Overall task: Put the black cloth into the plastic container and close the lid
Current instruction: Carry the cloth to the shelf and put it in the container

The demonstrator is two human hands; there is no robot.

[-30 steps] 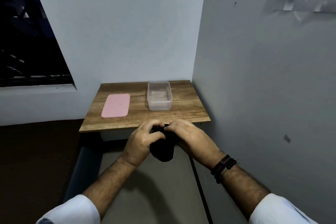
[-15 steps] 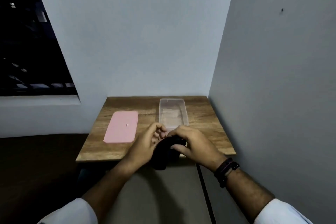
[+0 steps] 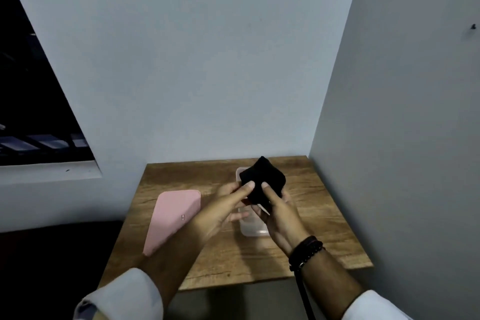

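The black cloth is bunched up and held above the clear plastic container, which stands open on the wooden table. My left hand pinches the cloth's left side with its thumb on top. My right hand grips the cloth from the right and below. Both hands hide most of the container; only its near end and far left corner show. The pink lid lies flat on the table to the left of the container.
The small table sits in a corner, with a wall behind it and another wall close on its right. A dark window is at the far left. A dark strap hangs from my right wrist.
Both hands have carried the cloth forward and up, from in front of the table's near edge to above the container. The head has moved closer to the table.
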